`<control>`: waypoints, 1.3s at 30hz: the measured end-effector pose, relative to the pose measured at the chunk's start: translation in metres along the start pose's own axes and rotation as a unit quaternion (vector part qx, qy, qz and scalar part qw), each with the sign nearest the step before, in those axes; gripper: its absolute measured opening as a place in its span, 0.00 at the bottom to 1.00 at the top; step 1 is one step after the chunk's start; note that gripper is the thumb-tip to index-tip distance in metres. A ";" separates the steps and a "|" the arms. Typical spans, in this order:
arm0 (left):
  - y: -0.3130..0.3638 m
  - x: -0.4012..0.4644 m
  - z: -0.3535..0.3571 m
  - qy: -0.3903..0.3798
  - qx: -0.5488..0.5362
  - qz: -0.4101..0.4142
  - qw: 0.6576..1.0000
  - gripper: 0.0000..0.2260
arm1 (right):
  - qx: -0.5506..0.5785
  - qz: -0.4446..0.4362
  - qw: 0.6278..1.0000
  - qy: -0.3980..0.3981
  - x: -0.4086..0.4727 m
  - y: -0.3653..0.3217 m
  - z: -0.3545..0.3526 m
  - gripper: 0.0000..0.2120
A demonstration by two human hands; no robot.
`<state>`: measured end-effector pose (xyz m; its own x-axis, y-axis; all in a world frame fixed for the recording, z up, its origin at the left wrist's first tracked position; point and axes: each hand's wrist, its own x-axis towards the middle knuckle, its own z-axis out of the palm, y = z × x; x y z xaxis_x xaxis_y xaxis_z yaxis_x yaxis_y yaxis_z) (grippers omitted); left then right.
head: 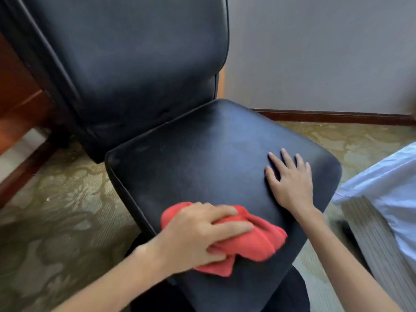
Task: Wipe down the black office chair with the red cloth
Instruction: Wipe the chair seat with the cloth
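Chair: black, smooth leather-like cover with a dull sheen; fills the centre and upper left of the frame, turned at an angle.
Seat: a broad pad with rounded corners and a piped edge, centre of the frame; faint pale, dusty-looking smears across its upper half, darker and cleaner-looking toward the lower part.
Backrest: tall padded panel in the upper left, with a seam down its left side and light creases near its bottom; a gap shows between it and the seat.
Cloth: red, soft and fleecy, bunched in folds; lies on the seat's lower edge, lower centre of the frame.
Left hand: palm down on the cloth, fingers curled over it and clutching the bunched fabric against the seat.
Right hand: flat on the bare seat at centre right, fingers spread and extended, holding nothing; apart from the cloth.
Floor: patterned olive-and-beige carpet, lower left and right of the chair.
Wall: plain grey, upper right, with a dark wooden skirting along its base.
Wooden furniture: reddish-brown, far left edge.
White fabric: crumpled, at the right edge.
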<state>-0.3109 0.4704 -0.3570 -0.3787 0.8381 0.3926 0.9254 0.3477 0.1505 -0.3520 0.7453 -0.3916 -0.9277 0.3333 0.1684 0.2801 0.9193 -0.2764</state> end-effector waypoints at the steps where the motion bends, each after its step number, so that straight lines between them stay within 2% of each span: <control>1: -0.031 0.001 -0.007 0.028 0.029 -0.067 0.997 0.28 | 0.030 -0.011 0.999 0.004 0.001 0.005 -0.002 0.32; 2: -0.064 0.001 -0.019 0.062 0.040 -0.165 0.983 0.28 | 0.056 -0.020 0.998 0.007 0.000 0.010 -0.003 0.33; 4: -0.120 0.001 -0.041 0.123 0.045 -0.361 0.923 0.27 | 0.083 -0.017 0.996 0.017 -0.010 0.019 -0.005 0.31; 6: -0.133 -0.003 -0.046 0.167 0.054 -0.446 0.877 0.25 | 0.089 0.041 0.994 0.039 -0.028 0.023 -0.001 0.24; 7: -0.116 -0.003 -0.042 0.167 0.046 -0.445 0.879 0.25 | 0.097 0.069 0.992 0.051 -0.037 0.022 0.003 0.23; 9: -0.056 -0.001 -0.027 0.133 0.000 -0.336 0.932 0.26 | 0.129 0.081 0.984 0.095 -0.052 0.019 0.010 0.24; 12: 0.026 0.005 -0.004 0.011 -0.016 -0.123 0.992 0.25 | 0.273 0.060 0.945 0.172 -0.060 0.025 0.018 0.25; 14: 0.027 0.022 0.001 -0.031 0.037 0.002 0.999 0.20 | 0.333 0.089 0.915 0.211 -0.063 0.040 0.023 0.27; 16: -0.006 0.050 0.004 -0.024 -0.009 0.053 0.998 0.23 | 0.351 0.178 0.897 0.201 -0.066 0.060 0.025 0.34; 17: -0.034 0.067 0.008 -0.017 -0.028 0.042 0.999 0.25 | 0.395 0.234 0.876 0.147 -0.070 0.067 0.024 0.40; 18: -0.064 0.089 0.011 -0.002 -0.033 -0.004 0.999 0.27 | 0.451 0.274 0.846 0.080 -0.074 0.072 0.026 0.43; 20: -0.124 0.143 0.016 0.035 -0.027 -0.170 0.984 0.27 | 0.529 0.301 0.793 -0.028 -0.080 0.076 0.027 0.48; 21: -0.144 0.170 0.021 0.049 -0.024 -0.257 0.965 0.26 | 0.544 0.302 0.782 -0.043 -0.082 0.078 0.033 0.53; 22: -0.152 0.194 0.030 0.060 -0.017 -0.307 0.950 0.24 | 0.552 0.303 0.776 -0.042 -0.082 0.081 0.040 0.59; 24: -0.129 0.228 0.052 0.056 -0.026 -0.296 0.953 0.24 | 0.570 0.312 0.760 -0.025 -0.081 0.083 0.052 0.64; 27: -0.044 0.238 0.090 0.000 -0.093 -0.101 0.990 0.25 | 0.580 0.304 0.756 0.001 -0.079 0.077 0.050 0.52; 29: 0.008 0.230 0.105 -0.064 -0.090 0.061 0.992 0.24 | 0.575 0.314 0.755 0.029 -0.074 0.078 0.049 0.32; 30: 0.016 0.230 0.109 -0.080 -0.080 0.120 0.986 0.23 | 0.567 0.329 0.754 0.038 -0.070 0.078 0.047 0.24; 31: 0.012 0.234 0.108 -0.071 -0.081 0.143 0.984 0.23 | 0.555 0.341 0.758 0.049 -0.065 0.075 0.046 0.20; 33: -0.025 0.248 0.100 -0.017 -0.088 0.091 0.992 0.25 | 0.529 0.331 0.776 0.093 -0.057 0.069 0.043 0.22; 36: -0.117 0.271 0.088 0.061 -0.033 -0.103 0.992 0.26 | 0.541 0.346 0.761 0.090 -0.051 0.060 0.038 0.25; 39: -0.177 0.304 0.088 0.102 0.017 -0.359 0.928 0.22 | 0.543 0.333 0.765 0.090 -0.048 0.063 0.040 0.25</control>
<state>-0.5907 0.7005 -0.3442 -0.8846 0.2893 0.3658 0.4328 0.8014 0.4128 -0.2994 0.7788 -0.4550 -0.5917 0.7658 -0.2518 0.2151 -0.1511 -0.9648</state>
